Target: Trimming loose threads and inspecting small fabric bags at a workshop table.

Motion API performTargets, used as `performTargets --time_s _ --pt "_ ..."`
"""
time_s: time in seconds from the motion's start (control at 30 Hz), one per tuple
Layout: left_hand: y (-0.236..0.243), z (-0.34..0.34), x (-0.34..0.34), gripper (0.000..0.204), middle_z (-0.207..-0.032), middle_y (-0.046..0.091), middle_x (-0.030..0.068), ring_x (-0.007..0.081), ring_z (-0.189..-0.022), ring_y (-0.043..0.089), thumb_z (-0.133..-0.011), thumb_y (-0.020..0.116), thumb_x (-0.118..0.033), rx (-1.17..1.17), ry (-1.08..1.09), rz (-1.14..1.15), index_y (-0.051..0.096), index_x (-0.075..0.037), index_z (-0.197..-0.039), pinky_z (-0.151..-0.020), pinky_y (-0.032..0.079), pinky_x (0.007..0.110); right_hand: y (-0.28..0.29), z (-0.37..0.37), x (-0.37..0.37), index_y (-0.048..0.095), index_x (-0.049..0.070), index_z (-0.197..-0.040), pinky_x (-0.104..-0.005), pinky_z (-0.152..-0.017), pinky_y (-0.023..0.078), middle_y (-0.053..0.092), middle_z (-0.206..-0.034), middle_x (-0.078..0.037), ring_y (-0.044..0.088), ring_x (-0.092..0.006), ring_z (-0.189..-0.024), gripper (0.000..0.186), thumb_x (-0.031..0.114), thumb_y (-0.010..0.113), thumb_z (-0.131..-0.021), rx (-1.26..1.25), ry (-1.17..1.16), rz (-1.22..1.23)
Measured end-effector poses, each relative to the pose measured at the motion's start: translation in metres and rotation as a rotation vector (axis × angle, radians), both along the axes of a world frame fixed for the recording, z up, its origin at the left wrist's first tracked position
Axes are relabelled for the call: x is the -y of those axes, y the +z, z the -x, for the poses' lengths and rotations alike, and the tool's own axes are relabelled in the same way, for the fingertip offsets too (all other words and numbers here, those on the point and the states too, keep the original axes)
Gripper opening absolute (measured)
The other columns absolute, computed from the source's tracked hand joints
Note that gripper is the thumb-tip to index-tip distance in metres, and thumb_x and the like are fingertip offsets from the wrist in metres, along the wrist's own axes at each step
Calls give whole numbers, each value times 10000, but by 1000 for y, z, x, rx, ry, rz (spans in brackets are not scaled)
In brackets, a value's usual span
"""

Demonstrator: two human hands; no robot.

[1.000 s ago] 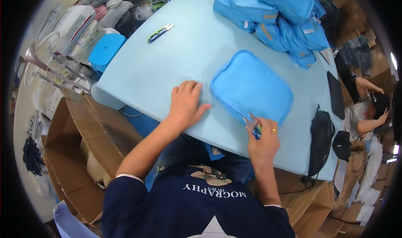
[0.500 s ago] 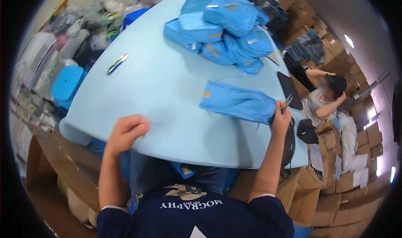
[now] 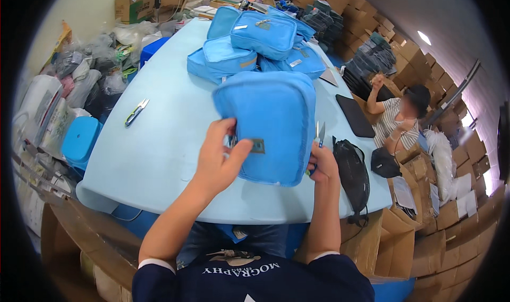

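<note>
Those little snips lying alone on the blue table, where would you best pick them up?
Take the snips by the green handle end nearest the table edge, from above. They lie flat, blades pointing away, with bare tabletop all around, so fingers can close across the narrow handles.

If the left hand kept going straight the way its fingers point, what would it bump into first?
The left hand already touches the blue pouch held up over the table, so that pouch comes first. Beyond it probably lies the pile of blue pouches, though depth is hard to judge here.
</note>
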State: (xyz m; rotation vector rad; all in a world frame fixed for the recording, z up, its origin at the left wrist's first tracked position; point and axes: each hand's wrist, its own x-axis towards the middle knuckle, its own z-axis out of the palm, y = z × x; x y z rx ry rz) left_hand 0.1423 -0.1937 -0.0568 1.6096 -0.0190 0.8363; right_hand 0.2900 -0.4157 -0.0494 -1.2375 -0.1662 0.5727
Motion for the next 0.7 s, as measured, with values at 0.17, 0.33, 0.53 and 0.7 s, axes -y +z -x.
performTargets --time_s 0.17,0.33,0.53,0.7 --pt "5 -69 -9 595 -1053 597 183 274 -927 604 -745 730 -275 -506 -56 -80 502 36 -1198 -788 491 334 -24 75 -28 515 91 -861 -225 -413 270 469 -648 29 354 -56 -487 207 286 563 -909 -247 -120 -130" --pt "-30 -102 -8 334 -925 640 167 286 -858 624 -743 694 -156 -475 -184 -377 622 8 -1024 -779 491 344 -53 125 -17 523 72 -927 -219 -442 298 497 -706 14 436 -75 -550 177 247 547 -926 -82 -298 -61" --pt "30 -117 -31 111 -863 622 127 326 -792 604 -753 604 29 -269 -443 -865 658 -31 -828 -709 491 380 -81 114 63 593 -22 -1021 -250 -569 447 582 -770 -37 543 -88 -703 274 179 649 -843 193 339 667" --pt "-11 -127 -49 63 -848 626 125 320 -775 603 -744 608 23 -212 -315 -1132 642 -7 -787 -696 488 372 -54 115 78 588 24 -1061 -284 -713 457 615 -845 -56 563 -143 -765 296 140 667 -801 620 487 782"
